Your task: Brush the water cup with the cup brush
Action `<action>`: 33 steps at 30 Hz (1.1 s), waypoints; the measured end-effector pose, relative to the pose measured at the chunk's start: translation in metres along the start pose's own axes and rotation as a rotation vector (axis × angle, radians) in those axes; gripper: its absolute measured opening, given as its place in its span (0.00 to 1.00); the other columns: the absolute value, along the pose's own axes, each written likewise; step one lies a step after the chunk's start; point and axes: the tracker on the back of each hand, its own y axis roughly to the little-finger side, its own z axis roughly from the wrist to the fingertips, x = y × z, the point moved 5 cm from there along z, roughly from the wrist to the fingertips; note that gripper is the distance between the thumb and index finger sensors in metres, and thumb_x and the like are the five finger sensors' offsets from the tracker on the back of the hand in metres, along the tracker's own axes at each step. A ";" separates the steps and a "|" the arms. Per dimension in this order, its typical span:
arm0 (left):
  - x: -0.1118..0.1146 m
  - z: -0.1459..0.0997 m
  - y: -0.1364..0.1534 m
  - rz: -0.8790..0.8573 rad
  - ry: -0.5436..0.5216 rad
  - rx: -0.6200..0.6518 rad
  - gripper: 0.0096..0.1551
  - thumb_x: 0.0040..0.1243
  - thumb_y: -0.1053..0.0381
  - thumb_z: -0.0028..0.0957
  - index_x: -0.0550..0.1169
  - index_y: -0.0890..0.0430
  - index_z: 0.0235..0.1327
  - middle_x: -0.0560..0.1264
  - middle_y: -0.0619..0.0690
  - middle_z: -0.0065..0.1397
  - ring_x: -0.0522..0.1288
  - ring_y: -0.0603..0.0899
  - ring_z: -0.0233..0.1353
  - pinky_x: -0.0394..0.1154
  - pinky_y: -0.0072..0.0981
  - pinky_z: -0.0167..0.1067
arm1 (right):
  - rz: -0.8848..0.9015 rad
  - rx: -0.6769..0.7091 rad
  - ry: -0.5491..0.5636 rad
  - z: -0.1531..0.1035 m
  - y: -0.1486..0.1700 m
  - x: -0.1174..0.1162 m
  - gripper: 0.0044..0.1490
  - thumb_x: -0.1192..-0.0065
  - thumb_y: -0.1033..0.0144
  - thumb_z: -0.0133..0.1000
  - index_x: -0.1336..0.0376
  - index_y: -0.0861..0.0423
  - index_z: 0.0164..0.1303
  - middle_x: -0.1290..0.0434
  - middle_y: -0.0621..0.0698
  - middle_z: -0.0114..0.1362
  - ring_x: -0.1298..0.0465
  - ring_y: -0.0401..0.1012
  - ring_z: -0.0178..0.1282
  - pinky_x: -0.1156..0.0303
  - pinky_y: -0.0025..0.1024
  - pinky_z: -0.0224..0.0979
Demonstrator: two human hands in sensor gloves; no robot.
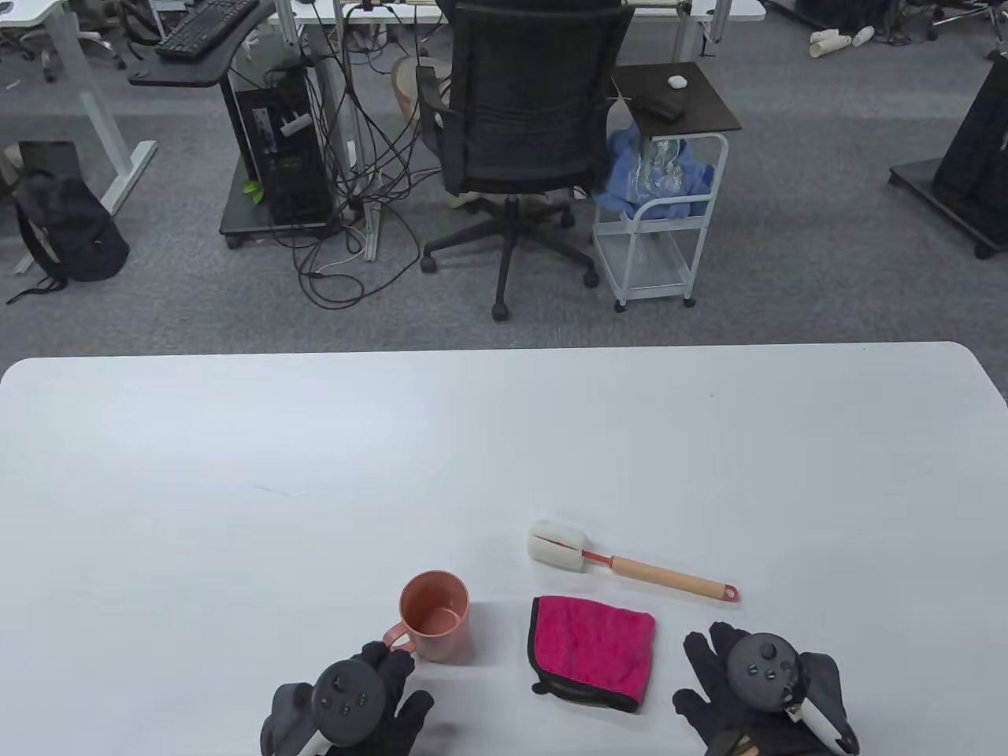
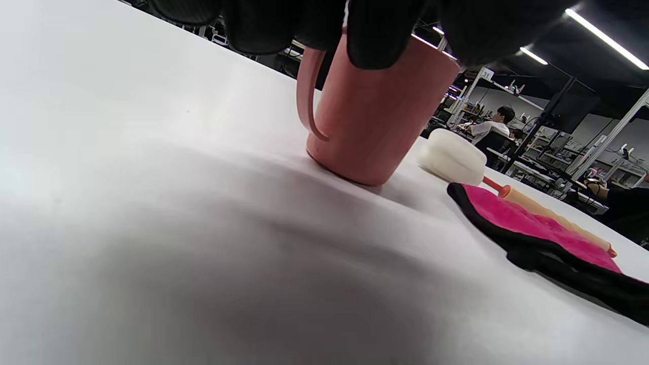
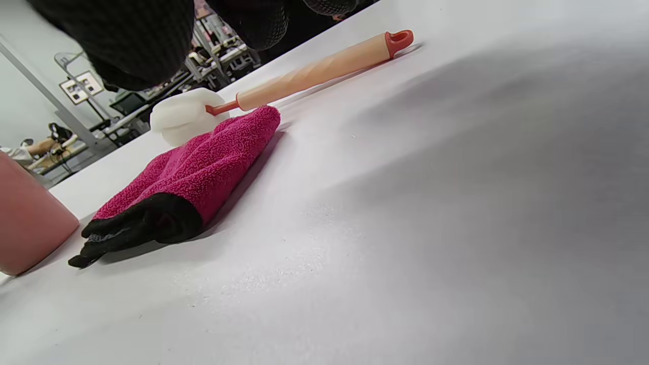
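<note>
Left hand (image 1: 346, 701) at the pink water cup (image 1: 435, 605), fingertips (image 2: 377, 38) touching handle and upper wall; full grasp cannot tell. Cup upright on white table (image 1: 315, 488), near-centre. Right hand (image 1: 760, 689) spread flat near the right edge, holding nothing. Cup brush (image 1: 630, 565) lying just beyond it, sponge head pointing left, untouched. Pink cloth with black trim (image 1: 592, 647) between cup and right hand, just near of brush.

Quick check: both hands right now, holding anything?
Left hand: fingers touch the pink plastic cup at its handle; grip cannot be told.
Right hand: open, holding nothing.
</note>
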 end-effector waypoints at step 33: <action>0.013 0.009 0.004 -0.109 0.102 0.020 0.32 0.54 0.39 0.49 0.71 0.52 0.64 0.64 0.54 0.73 0.67 0.68 0.72 0.60 0.64 0.71 | -0.221 0.101 0.107 0.071 -0.053 0.047 0.43 0.42 0.48 0.57 0.53 0.44 0.80 0.51 0.56 0.84 0.56 0.57 0.87 0.64 0.62 0.83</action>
